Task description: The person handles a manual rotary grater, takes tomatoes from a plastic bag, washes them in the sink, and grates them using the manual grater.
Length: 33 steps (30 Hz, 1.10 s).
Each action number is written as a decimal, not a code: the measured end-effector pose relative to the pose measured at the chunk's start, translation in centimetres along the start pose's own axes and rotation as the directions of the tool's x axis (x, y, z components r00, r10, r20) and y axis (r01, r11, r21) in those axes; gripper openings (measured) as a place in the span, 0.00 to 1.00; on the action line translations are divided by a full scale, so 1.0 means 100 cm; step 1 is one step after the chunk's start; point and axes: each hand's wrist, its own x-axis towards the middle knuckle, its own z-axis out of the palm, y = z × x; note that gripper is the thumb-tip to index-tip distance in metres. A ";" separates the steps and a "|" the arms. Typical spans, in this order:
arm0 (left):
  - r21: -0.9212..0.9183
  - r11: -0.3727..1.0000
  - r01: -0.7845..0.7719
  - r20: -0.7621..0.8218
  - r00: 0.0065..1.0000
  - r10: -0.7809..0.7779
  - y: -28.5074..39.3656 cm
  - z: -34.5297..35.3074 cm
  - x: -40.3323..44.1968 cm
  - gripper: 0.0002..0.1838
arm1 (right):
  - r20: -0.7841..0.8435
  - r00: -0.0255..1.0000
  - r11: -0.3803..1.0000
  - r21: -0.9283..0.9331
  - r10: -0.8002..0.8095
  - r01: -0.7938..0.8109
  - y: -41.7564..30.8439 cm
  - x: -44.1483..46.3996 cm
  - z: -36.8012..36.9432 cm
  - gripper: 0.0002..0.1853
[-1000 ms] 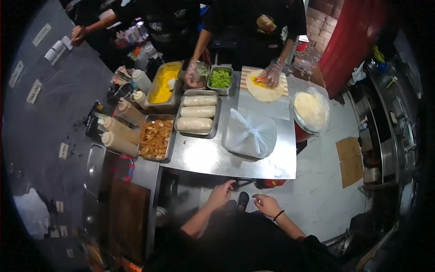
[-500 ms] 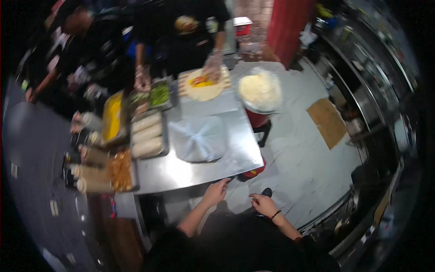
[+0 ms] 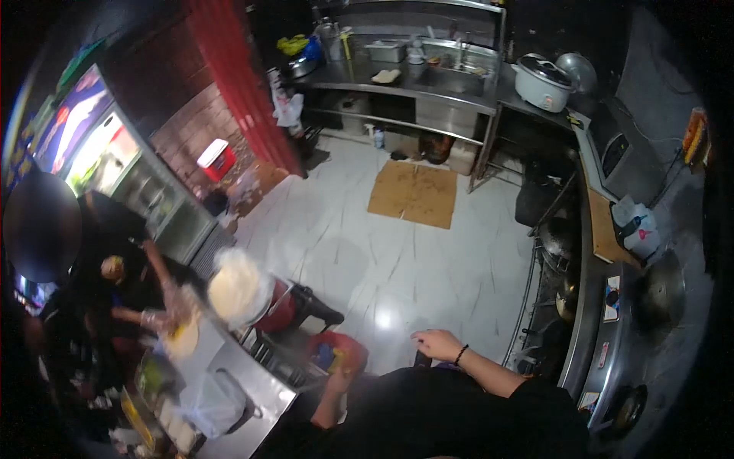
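My left hand (image 3: 342, 377) hangs low beside the steel table's corner, just in front of a red bin (image 3: 348, 352); its fingers are blurred. Farther right, my right hand (image 3: 437, 345) is over the floor, its fingers curled together and nothing visible in them. A dark bracelet (image 3: 461, 354) circles that wrist. On the steel table (image 3: 264, 402) lies a tied plastic bag (image 3: 214, 404), left of my left hand. Past the table's edge, a stack of flatbreads in plastic (image 3: 235, 289) rests on a red container (image 3: 279, 310).
A co-worker's gloved hands (image 3: 164, 317) are over a flatbread (image 3: 183, 336) at the left. Cardboard (image 3: 413, 193) lies on the white floor. Along the back stands a sink counter (image 3: 344, 80) with a rice cooker (image 3: 541, 84) to its right. A stove counter (image 3: 604, 344) runs along the right.
The view has swung right, so the table now sits at lower left and the sink and stove counters show. My left hand has moved lower, near the red bin.
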 end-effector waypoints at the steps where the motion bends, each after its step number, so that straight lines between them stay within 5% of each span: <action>1: -0.005 0.996 -0.092 -0.011 0.996 0.092 -0.001 0.009 0.017 0.33 | -0.008 1.000 1.000 -0.002 0.011 -0.011 0.021 0.000 -0.021 0.15; 3: -0.138 0.979 -0.148 0.067 0.985 0.158 -0.007 0.024 0.056 0.34 | -0.084 0.987 0.991 0.025 0.136 -0.135 0.057 0.000 -0.069 0.17; 4: -0.112 0.841 -0.529 -0.091 0.849 0.521 -0.008 0.026 0.073 0.31 | -0.084 0.986 0.990 0.024 0.141 -0.139 0.069 0.001 -0.086 0.17; 6: 0.446 0.784 -0.432 0.368 0.887 0.279 0.048 -0.011 0.078 0.24 | -0.199 0.934 0.949 0.172 0.298 -0.266 0.094 0.013 -0.116 0.16; 7: 0.409 0.658 -0.633 0.330 0.775 0.540 0.032 0.011 0.116 0.19 | -0.343 0.900 0.959 0.179 0.270 -0.219 0.114 0.022 -0.116 0.13; 9: 0.518 0.220 -0.827 0.169 0.351 0.921 0.065 0.006 0.143 0.09 | -0.324 0.894 0.948 0.174 0.310 -0.266 0.142 0.046 -0.124 0.13; 10: 0.292 0.718 -0.632 0.304 0.773 0.557 0.068 0.003 0.152 0.09 | -0.298 0.888 0.936 0.164 0.349 -0.313 0.156 0.060 -0.128 0.13; 13: 0.254 0.827 -0.502 0.372 0.840 0.395 0.123 -0.019 0.223 0.10 | -0.258 0.911 0.939 0.210 0.322 -0.272 0.198 0.106 -0.135 0.14; 17: 0.271 0.746 -0.608 0.405 0.775 0.485 0.244 -0.069 0.340 0.10 | -0.162 0.943 0.955 0.115 0.290 -0.274 0.247 0.175 -0.179 0.17; 19: 0.314 0.468 -0.826 0.427 0.563 0.707 0.308 -0.086 0.415 0.11 | -0.183 0.931 0.943 0.167 0.317 -0.288 0.254 0.213 -0.226 0.17; 20: 0.344 -0.027 -0.939 0.444 0.137 0.885 0.350 -0.098 0.452 0.11 | -0.200 0.921 0.929 0.233 0.335 -0.287 0.261 0.227 -0.246 0.17; 21: 0.330 0.353 -0.875 0.260 0.444 0.857 0.365 -0.116 0.486 0.15 | -0.184 0.913 0.916 0.247 0.365 -0.316 0.284 0.247 -0.254 0.17; 22: 0.134 0.884 -0.449 0.149 0.891 0.430 0.407 -0.128 0.503 0.22 | -0.117 0.911 0.898 0.256 0.395 -0.356 0.299 0.260 -0.276 0.17; 24: 0.202 0.836 -0.511 0.028 0.856 0.516 0.483 -0.168 0.548 0.25 | -0.195 0.862 0.856 0.341 0.468 -0.387 0.291 0.284 -0.339 0.18; 25: 0.163 0.893 -0.419 0.065 0.908 0.414 0.535 -0.202 0.545 0.25 | -0.363 0.835 0.865 0.443 0.413 -0.235 0.329 0.299 -0.326 0.19; 29: -0.117 0.828 -0.549 -0.108 0.836 0.539 0.630 -0.255 0.582 0.21 | -0.467 0.783 0.903 0.326 0.411 -0.279 0.390 0.345 -0.379 0.13; 31: -0.238 0.829 -0.507 -0.149 0.862 0.484 0.643 -0.249 0.603 0.19 | -0.212 0.858 0.839 0.412 0.467 -0.355 0.423 0.364 -0.397 0.15; 33: -0.173 0.866 -0.470 -0.183 0.879 0.440 0.630 -0.229 0.615 0.18 | -0.159 0.902 0.892 0.295 0.401 -0.344 0.455 0.396 -0.427 0.15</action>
